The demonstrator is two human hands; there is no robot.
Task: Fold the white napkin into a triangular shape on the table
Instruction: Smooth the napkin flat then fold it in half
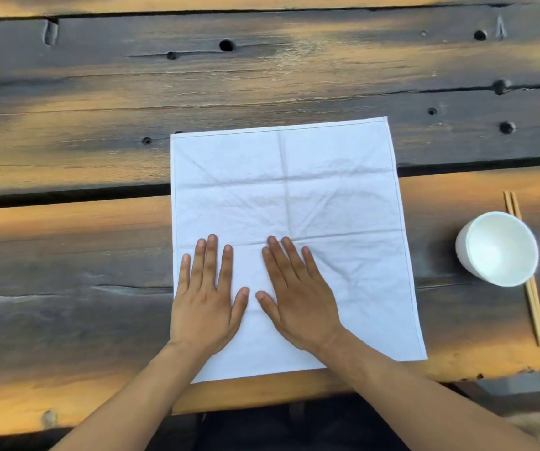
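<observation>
- White napkin [289,203] spread flat and unfolded on the wooden table [99,92], creases crossing its middle, near edge by the table's front.
- Left hand [205,307] flat, palm down, fingers spread on napkin's near-left part; gripping nothing.
- Right hand [294,301] likewise flat beside it, thumbs nearly meeting.
- White bowl [498,249] well right, atop chopsticks [535,307].

Counter [66,255] lies bare to the left of and beyond the napkin [294,196], while on the right a white bowl [498,249] sitting across a pair of chopsticks [535,314] obstructs passage.
</observation>
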